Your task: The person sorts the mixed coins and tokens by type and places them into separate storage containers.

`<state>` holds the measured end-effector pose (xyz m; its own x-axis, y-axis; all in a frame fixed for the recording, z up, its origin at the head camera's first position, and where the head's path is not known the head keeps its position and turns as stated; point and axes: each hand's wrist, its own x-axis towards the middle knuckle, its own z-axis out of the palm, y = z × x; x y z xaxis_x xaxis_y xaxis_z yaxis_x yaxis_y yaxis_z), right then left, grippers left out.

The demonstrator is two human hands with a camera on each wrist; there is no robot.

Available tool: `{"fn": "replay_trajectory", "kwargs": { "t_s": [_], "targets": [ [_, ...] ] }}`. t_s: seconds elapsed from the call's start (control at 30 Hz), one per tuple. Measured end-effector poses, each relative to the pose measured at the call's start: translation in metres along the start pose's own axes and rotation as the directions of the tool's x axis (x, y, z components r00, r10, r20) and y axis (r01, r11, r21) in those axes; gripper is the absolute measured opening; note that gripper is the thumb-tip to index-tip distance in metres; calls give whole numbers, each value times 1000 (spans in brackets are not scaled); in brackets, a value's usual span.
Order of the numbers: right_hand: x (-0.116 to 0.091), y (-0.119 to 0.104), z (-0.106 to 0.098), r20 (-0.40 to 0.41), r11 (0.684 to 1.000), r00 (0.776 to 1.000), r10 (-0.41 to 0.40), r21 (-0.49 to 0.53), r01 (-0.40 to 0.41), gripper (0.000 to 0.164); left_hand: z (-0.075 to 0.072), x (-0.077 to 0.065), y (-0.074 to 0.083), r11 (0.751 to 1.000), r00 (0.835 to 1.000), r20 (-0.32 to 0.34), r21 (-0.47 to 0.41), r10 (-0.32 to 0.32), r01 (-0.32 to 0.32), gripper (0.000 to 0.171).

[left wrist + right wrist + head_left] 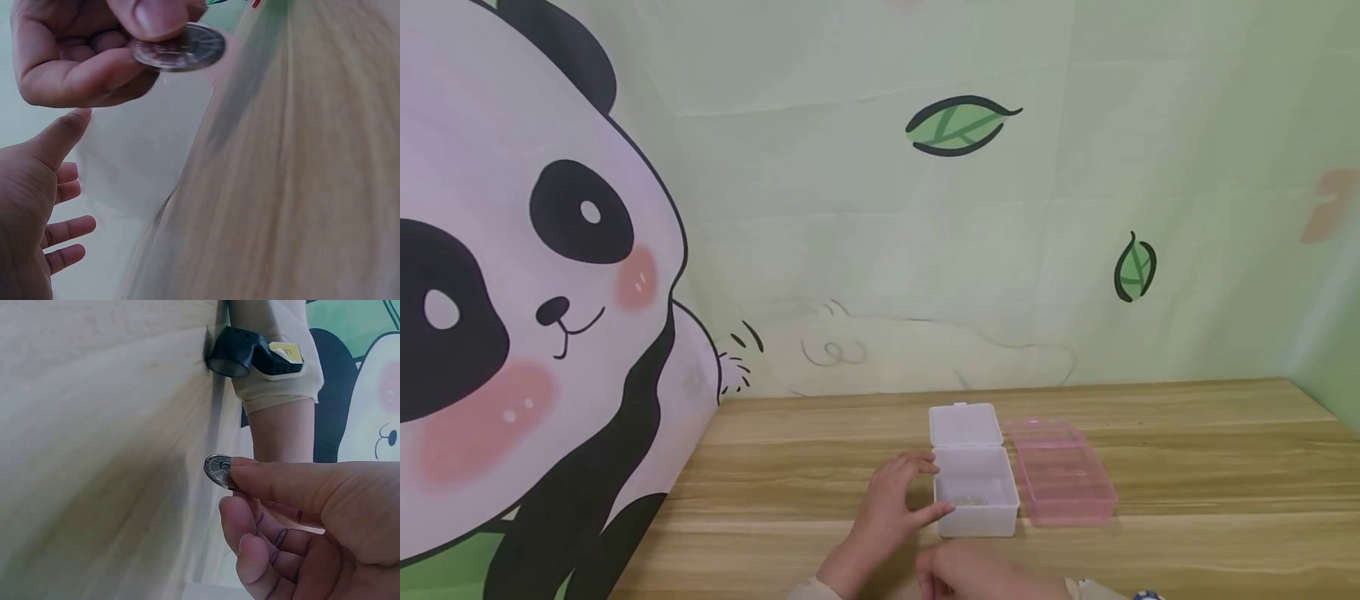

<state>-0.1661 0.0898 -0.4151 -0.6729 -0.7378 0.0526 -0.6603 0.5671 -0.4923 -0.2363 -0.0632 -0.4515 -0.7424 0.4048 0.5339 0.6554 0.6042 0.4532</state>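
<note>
A white plastic box (pixel 977 521) stands on the table with its lid (pixel 966 425) tipped back. Several small shiny pieces (pixel 972 501) lie inside, near its front wall. My left hand (pixel 887 508) rests at the box's left side, thumb at the front corner and fingers spread toward the back; the left wrist view shows these fingers fairly straight along the box wall (pixel 137 150). In front of the box, my right hand (pixel 966 571) pinches a silver coin (pixel 220 470) between thumb and forefinger, its other fingers curled. The coin (pixel 181 49) is held above the tabletop.
Right of the white box lies a clear pink box (pixel 1067 483), close beside it. The wooden table (pixel 1210 475) runs back to a cloth backdrop (pixel 850 208) printed with a panda and leaves. A dark camera (pixel 240 353) sits on the left sleeve.
</note>
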Motion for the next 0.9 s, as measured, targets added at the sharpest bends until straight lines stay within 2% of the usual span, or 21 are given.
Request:
{"fn": "replay_trajectory", "kwargs": {
  "t_s": [0.13, 0.33, 0.6, 0.9],
  "targets": [
    [-2, 1, -7, -17, 1000, 1000, -18, -8, 17, 12, 0, 0, 0, 1000, 1000, 4, -3, -4, 4, 39],
    [-4, 4, -18, -78, 998, 995, -60, -32, 58, 16, 2, 0, -2, 999, 998, -45, 30, 36, -35, 38],
    [-3, 11, -39, -139, 999, 990, -1, -54, -7, 16, 1, 0, -2, 999, 999, -28, 21, 33, -32, 36],
    [-2, 18, -57, -159, 999, 987, -4, 35, 10, 12, 1, 0, -2, 999, 999, -32, 28, 34, -33, 38]
  ]
}}
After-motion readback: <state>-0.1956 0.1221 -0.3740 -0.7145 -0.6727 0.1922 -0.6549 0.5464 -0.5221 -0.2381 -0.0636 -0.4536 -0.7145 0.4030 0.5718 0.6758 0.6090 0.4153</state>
